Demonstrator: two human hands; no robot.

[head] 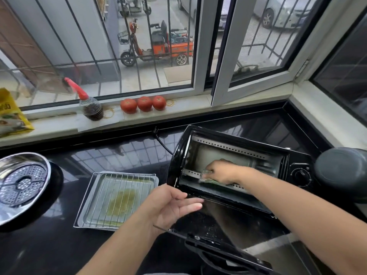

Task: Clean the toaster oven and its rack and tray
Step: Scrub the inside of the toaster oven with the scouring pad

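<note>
A black toaster oven stands on the dark counter with its glass door folded down toward me. Inside the cavity, my right hand presses a green scouring sponge onto the lower left of the oven floor, fingers curled over it. At the oven's front left corner, my left hand rests with its fingers straight along the bottom edge of the opening. The wire rack lies on the metal tray to the left of the oven; the tray shows a yellow-green smear.
A steel steamer pan sits at the left edge. A dark round pot lid stands right of the oven. On the sill are a red-capped sauce bottle, three tomatoes and a yellow bag. The oven's power cord runs behind it.
</note>
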